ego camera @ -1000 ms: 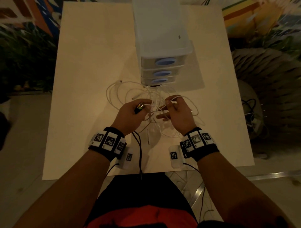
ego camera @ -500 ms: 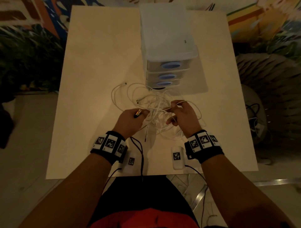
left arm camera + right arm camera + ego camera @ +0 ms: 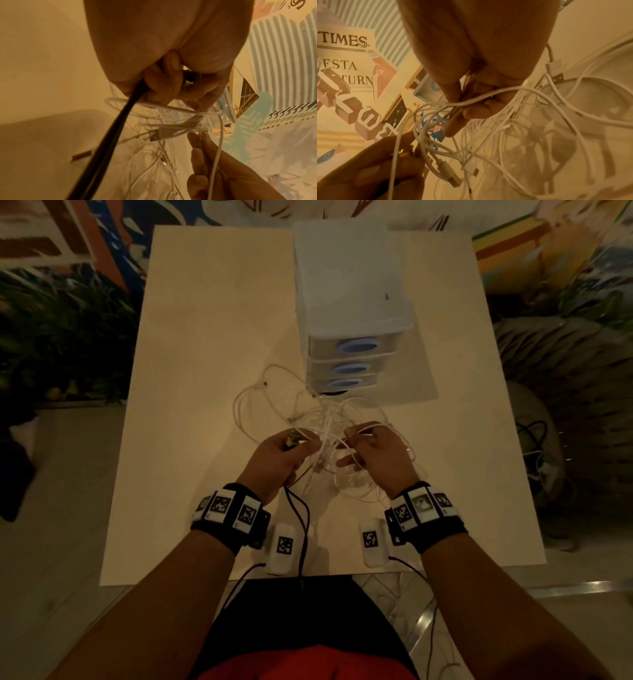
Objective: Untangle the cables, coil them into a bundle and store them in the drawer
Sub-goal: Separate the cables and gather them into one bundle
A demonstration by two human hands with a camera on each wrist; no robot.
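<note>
A tangle of white cables (image 3: 318, 422) lies on the table (image 3: 191, 371) in front of the drawer unit (image 3: 352, 313). My left hand (image 3: 277, 457) grips the plug end of a black cable (image 3: 298, 518), whose cord runs back off the near table edge. In the left wrist view the black cable (image 3: 109, 135) passes under the curled fingers. My right hand (image 3: 373, 450) pinches a white strand of the tangle, lifted a little off the table. The right wrist view shows that strand (image 3: 484, 97) between thumb and fingers, with white USB plugs (image 3: 448, 174) hanging below.
The translucent drawer unit has three shut drawers with blue oval handles (image 3: 358, 347). Loops of white cable reach left to a loose plug (image 3: 264, 385). Dark plants stand left of the table, a ribbed lamp and more cords on the floor at right.
Both hands stayed at the tangle. The right hand shifted its pinch on the white strand and the tangle lifted slightly; the left hand kept hold of the black cable plug.
</note>
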